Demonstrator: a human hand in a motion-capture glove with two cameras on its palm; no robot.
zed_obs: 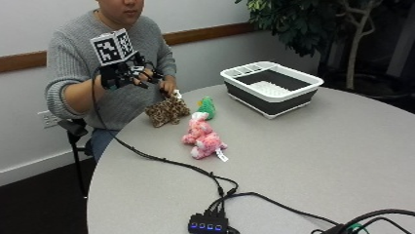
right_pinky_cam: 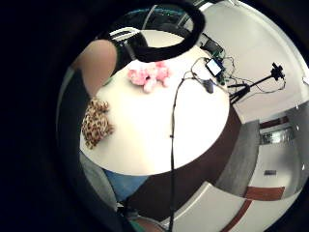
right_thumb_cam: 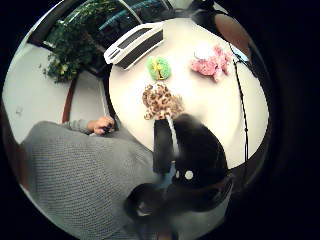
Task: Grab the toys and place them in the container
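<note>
My gloved right hand (zed_obs: 127,74) hangs in the air above the table's edge, up and to the side of a leopard-print plush (zed_obs: 166,111). Its fingers are loosely spread and hold nothing. The leopard plush (right_thumb_cam: 161,101) lies nearest the person. A small green toy (zed_obs: 206,107) stands just past it. A pink plush (zed_obs: 202,139) lies further out on the table. The container (zed_obs: 272,88), a white-rimmed dark basin, stands beyond the toys with nothing visible inside. In the palm views I see the pink plush (right_pinky_cam: 149,76), the leopard plush (right_pinky_cam: 95,123), the green toy (right_thumb_cam: 159,68) and the container (right_thumb_cam: 134,45).
The person's bare hand (zed_obs: 170,87) rests just behind the leopard plush. A black cable (zed_obs: 162,161) runs across the round grey table (zed_obs: 324,161) to a hub (zed_obs: 207,226) at the front edge. A potted plant (zed_obs: 305,24) stands behind the container.
</note>
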